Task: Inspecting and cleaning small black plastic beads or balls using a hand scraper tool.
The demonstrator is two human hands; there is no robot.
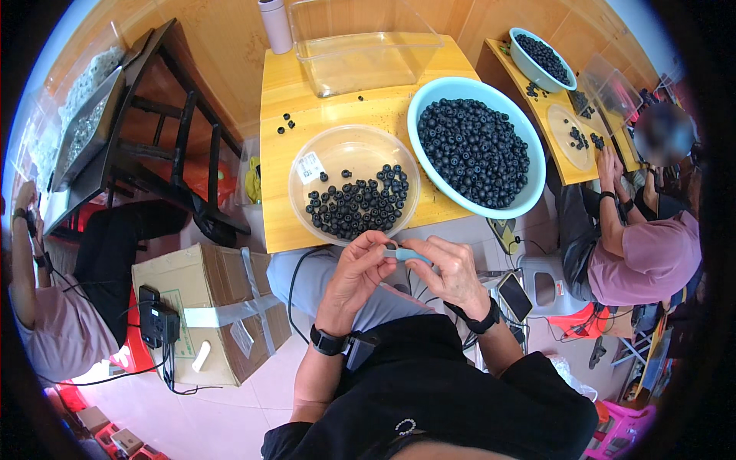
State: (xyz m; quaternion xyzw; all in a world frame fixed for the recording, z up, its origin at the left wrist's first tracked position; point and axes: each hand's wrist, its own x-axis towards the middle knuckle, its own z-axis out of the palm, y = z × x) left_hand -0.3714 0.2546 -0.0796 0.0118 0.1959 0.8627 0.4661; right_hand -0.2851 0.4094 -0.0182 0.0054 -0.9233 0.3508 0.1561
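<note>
My left hand (363, 264) pinches a small black round piece (391, 246), partly hidden by the fingertips. My right hand (454, 268) closes around a small tool with a light blue handle (408, 254), its pale end meeting the left fingers. Both hands are just in front of the table's near edge. Beyond them sits a clear round plastic tray (354, 136) with a white sticker, holding many small black ring-like pieces (356, 207). To its right stands a light blue basin (533, 184) heaped with the same pieces (475, 153).
A clear rectangular bin (360, 73) and a pink bottle (276, 27) stand at the back of the wooden table (287, 169). A taped cardboard box (207, 307) with a black power strip (159, 318) is at left. Co-workers sit either side, the right one (652, 257) at another table.
</note>
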